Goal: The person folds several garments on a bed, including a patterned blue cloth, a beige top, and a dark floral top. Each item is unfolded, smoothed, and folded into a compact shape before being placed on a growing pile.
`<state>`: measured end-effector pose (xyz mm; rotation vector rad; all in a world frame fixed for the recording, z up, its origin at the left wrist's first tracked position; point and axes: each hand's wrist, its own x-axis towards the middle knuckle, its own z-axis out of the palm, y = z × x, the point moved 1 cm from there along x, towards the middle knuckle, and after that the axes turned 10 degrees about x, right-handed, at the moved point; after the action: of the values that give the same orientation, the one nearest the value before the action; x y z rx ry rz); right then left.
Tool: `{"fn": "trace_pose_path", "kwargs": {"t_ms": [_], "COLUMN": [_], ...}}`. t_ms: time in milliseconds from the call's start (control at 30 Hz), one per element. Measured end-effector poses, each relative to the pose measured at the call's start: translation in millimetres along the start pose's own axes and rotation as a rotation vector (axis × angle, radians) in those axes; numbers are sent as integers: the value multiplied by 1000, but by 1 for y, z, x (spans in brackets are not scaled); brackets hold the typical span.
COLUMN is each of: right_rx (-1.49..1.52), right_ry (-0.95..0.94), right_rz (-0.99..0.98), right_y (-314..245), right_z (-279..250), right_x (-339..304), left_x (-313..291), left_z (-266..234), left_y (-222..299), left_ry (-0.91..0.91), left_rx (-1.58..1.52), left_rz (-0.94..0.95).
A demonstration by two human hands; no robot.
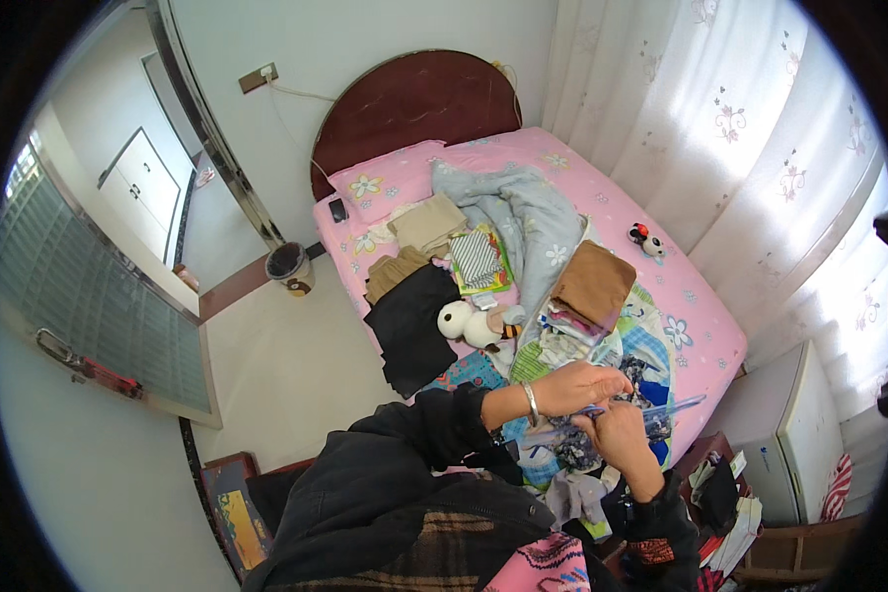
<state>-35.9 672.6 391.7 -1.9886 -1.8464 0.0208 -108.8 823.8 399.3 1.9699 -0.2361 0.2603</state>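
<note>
Over the near part of the bed, my two hands are close together around a thin blue plastic clothes hanger (676, 406), partly hidden by the fingers. My left hand (574, 388), with a silver bracelet (531, 403) at the wrist, is closed with curled fingers at the hanger's near end. Just below it, my right hand (617, 434) grips the hanger, whose bar sticks out to the right. Under both hands lies a heap of mixed clothes, with a dark patterned garment (574, 450) beneath them.
Folded brown cloth (594, 284), black garment (412, 326), plush toy (474, 324) and grey blanket (533, 212) lie on the pink bed (701, 345). A white cabinet (789, 434) stands at right. At left are a bin (291, 268) and an open door (99, 286).
</note>
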Motion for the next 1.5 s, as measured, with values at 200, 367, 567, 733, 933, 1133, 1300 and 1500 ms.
{"fn": "trace_pose_path", "kwargs": {"t_ms": [200,367,567,733,933,1133,1300,1500], "right_rx": [27,46,315,1072,1955,2157,2254,2184], "right_ry": [-5,-27,-79,-300,-353,-198,-245,-205], "right_rz": [12,63,7,-51,-600,-965,-713,-404], "right_y": [3,10,-9,-30,-106,-136,-87,-51], "right_z": [34,74,82,-33,-121,-103,-74,-30], "right_x": [6,-5,2,13,-1,59,132,187], "left_x": [-26,-47,-75,-124,-191,-229,-209,-178], "left_z": [-3,1,10,-22,-78,-170,-297,-499], "left_y": [1,7,1,-12,-50,-163,-262,-366], "left_ry": [117,78,50,218,397,638,1008,1015], "left_rx": [505,666,304,338,340,287,-11,388], "left_rz": [-141,-261,-278,-596,-774,-940,-863,-592]}}
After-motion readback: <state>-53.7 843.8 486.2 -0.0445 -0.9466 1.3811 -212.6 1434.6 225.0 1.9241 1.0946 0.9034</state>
